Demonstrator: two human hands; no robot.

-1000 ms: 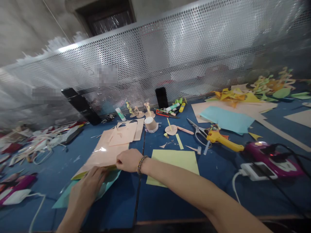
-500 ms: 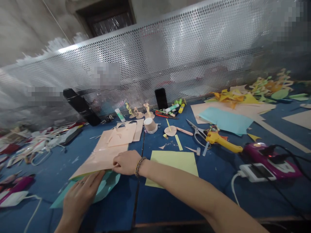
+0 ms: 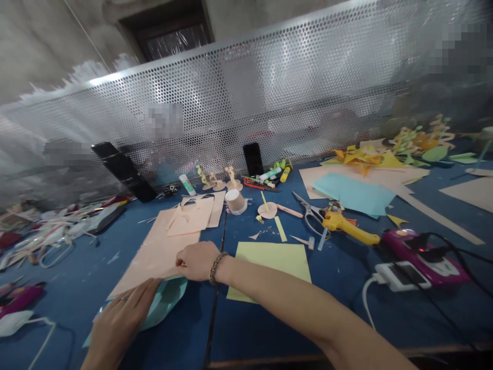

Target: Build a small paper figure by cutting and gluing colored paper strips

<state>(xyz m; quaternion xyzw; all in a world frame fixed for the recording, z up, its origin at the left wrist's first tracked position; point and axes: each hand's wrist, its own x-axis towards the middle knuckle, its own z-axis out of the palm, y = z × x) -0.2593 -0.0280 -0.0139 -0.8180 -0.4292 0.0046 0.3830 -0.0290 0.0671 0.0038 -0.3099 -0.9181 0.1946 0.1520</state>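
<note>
A light pink sheet of paper [image 3: 154,253] lies on the left part of the table, and a curled teal sheet [image 3: 167,303] shows below its near edge. My left hand [image 3: 125,316] rests along that edge with its fingers stretched out together; its thumb is hidden. At the sheet's near right corner, my right hand [image 3: 198,261], with a beaded bracelet at the wrist, has its fingers curled closed on the paper's edge. Cut pink paper pieces [image 3: 192,216] lie on the far end of the sheet. Just right of my right wrist is a pale yellow sheet [image 3: 273,257].
Beyond lie a paper cup [image 3: 234,201], a glue stick [image 3: 187,185], a phone [image 3: 253,158] and scissors [image 3: 308,208]. To the right are a yellow glue gun [image 3: 348,227], a purple power strip [image 3: 427,257] with cords, and a blue sheet [image 3: 352,192]. Tangled cords [image 3: 50,226] lie at left.
The near edge of the pink sheet has come down flatter. My left hand has shifted slightly down and left, covering more of the teal sheet. My right hand stays at the corner.
</note>
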